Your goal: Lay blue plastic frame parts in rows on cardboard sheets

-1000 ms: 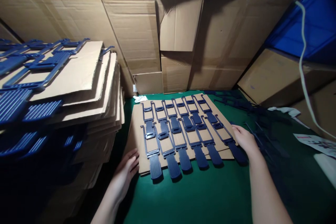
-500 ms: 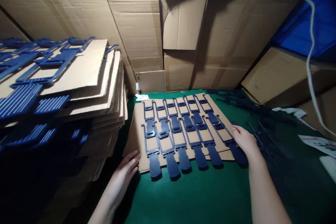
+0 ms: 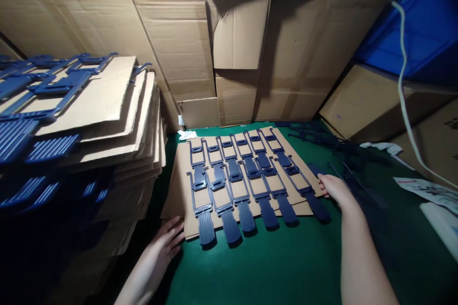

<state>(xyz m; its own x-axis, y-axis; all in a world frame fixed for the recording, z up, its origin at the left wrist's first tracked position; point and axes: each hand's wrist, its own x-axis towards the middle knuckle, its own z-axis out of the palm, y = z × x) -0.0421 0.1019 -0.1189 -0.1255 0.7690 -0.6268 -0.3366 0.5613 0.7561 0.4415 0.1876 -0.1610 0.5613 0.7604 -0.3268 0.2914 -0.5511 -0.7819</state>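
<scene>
Two rows of dark blue plastic parts point(image 3: 240, 198) lie on a cardboard sheet point(image 3: 179, 195), their ribbed or flat ends hanging past its near edge. Another sheet shows beneath it. At the sheet's near left corner is my left hand point(image 3: 168, 243), fingers apart, the fingertips by the edge. My right hand point(image 3: 331, 188) has its fingers closed at the sheet's right edge, pinching the cardboard beside the rightmost part.
A tall stack of cardboard sheets point(image 3: 143, 119) layered with blue parts stands on the left. Loose dark parts point(image 3: 322, 136) lie at the right on the green table point(image 3: 229, 276). Cardboard boxes point(image 3: 300, 52) line the back. A white cable point(image 3: 402, 76) hangs at right.
The whole view has shifted slightly, so things appear further left. The fingers of my left hand are more spread and slightly back from the sheet's corner. My right hand stays at the right edge.
</scene>
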